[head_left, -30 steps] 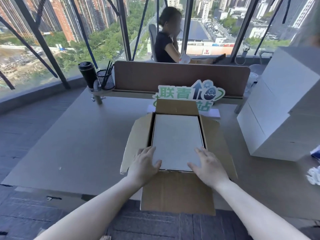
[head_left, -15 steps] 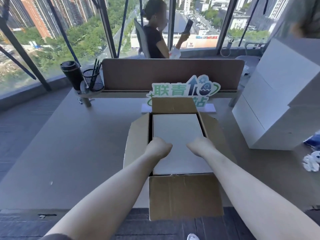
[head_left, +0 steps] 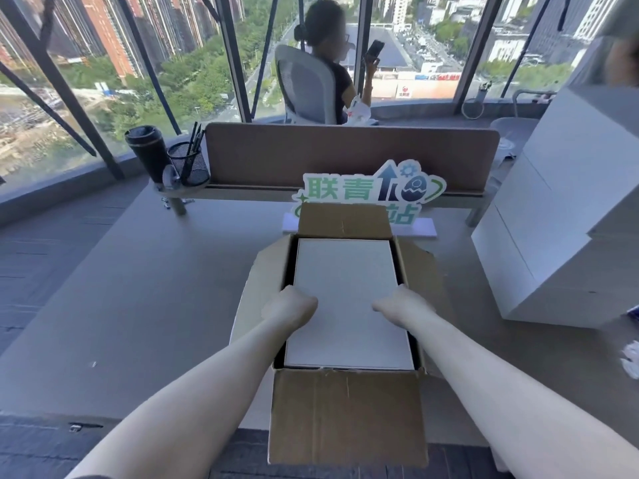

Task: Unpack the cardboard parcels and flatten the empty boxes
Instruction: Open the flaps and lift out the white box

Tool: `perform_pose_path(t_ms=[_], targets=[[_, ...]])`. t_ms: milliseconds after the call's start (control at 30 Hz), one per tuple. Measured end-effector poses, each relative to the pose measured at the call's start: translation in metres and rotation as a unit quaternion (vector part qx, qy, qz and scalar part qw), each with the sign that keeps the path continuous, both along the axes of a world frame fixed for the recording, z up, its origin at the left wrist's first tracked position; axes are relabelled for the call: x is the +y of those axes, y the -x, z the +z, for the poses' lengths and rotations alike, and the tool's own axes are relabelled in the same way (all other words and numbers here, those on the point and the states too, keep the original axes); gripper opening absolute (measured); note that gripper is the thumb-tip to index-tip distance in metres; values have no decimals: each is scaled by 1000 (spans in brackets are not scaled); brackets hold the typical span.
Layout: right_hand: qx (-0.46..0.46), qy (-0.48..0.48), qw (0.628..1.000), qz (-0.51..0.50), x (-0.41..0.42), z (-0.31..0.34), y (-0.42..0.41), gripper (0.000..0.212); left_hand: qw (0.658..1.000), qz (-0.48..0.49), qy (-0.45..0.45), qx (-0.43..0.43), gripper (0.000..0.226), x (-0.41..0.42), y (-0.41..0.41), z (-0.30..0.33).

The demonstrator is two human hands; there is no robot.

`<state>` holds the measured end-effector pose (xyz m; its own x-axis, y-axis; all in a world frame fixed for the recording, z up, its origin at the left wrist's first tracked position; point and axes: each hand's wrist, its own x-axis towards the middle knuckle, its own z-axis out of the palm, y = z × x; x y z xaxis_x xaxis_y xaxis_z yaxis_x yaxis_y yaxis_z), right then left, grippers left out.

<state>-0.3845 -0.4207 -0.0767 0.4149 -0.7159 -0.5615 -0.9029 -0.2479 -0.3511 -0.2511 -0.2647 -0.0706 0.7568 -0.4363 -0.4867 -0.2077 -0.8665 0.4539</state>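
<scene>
An open brown cardboard parcel (head_left: 345, 416) sits on the grey table (head_left: 155, 288) in front of me, all its flaps folded outward. A flat white box (head_left: 345, 271) fills its inside. My left hand (head_left: 294, 307) is at the white box's left edge and my right hand (head_left: 403, 305) at its right edge. Both hands' fingers curl down into the gaps between the white box and the cardboard walls, so the fingertips are hidden.
Large white boxes (head_left: 560, 236) are stacked at the right. A green sign (head_left: 370, 188) stands behind the parcel, before a brown partition (head_left: 345, 153). A black tumbler (head_left: 147, 152) and pen holder (head_left: 188, 165) sit far left. Crumpled paper (head_left: 631, 361) lies right. A person sits beyond.
My hands slid from the near edge of the white box, fingers flat, forward and apart to its side edges, and the fingers curled down into the gaps.
</scene>
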Motion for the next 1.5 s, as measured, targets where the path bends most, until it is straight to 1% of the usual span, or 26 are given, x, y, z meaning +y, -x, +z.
perform_pose_path(t_ms=[33,100,133,200,267,333,400,433,467,500,533,567,633,667,733,767,833,900,933,1000,1067,1167,1300,1400,1500], targets=[[-17,-6,1000,-6,-1,-1,1,51,1000,8,8,7,22,1,0,2],[-64,-16,998,-24,-4,-1,2,22,999,24,24,15,25,3,-3,5],[-84,-20,996,-35,-5,0,4,14,999,27,27,12,26,3,-3,7],[-112,-24,993,-43,-8,1,5,19,999,29,34,0,25,5,-3,14],[-131,-12,990,-47,-7,2,8,14,998,34,46,-2,25,6,-5,14],[-158,2,986,-60,-6,2,11,7,998,33,53,-5,16,7,-8,17],[-183,11,980,-73,-3,3,14,6,995,40,84,-21,6,8,-10,22],[-199,15,977,-76,0,4,16,6,992,42,115,-29,2,8,-11,27],[-215,18,973,-79,3,7,17,6,988,42,146,-39,10,9,-14,26],[-232,20,969,-85,7,9,17,8,986,41,159,-44,15,11,-15,28],[-249,21,964,-93,11,13,18,12,985,43,159,-42,15,14,-13,31],[-264,22,959,-101,15,16,19,13,986,44,156,-31,12,18,-10,36],[-285,21,952,-111,22,21,23,13,982,43,184,0,12,24,-3,41],[-296,21,948,-114,25,24,25,13,977,46,205,17,14,27,-2,41],[-317,22,941,-119,29,32,27,15,964,69,250,48,29,31,-1,44],[-327,22,937,-122,30,37,28,16,958,79,270,63,29,34,-1,48],[-351,20,928,-126,34,52,30,21,946,84,302,81,21,39,-3,58],[-378,19,917,-127,37,73,31,26,935,85,333,84,24,45,-7,68],[-392,18,911,-128,39,85,32,28,929,87,349,89,26,48,-10,74],[-416,19,900,-131,43,109,35,30,917,88,375,103,39,50,-16,86],[-440,25,888,-134,45,131,40,27,904,74,405,114,48,48,-19,103],[-471,29,870,-145,48,154,51,30,893,19,432,125,47,39,-20,135],[-532,37,828,-171,42,183,68,37,873,-42,470,121,39,18,-15,179],[-566,40,806,-167,26,209,83,45,853,-67,501,125,32,-2,-4,210],[-588,47,792,-154,-2,236,101,41,839,-75,524,124,27,-27,10,238]])
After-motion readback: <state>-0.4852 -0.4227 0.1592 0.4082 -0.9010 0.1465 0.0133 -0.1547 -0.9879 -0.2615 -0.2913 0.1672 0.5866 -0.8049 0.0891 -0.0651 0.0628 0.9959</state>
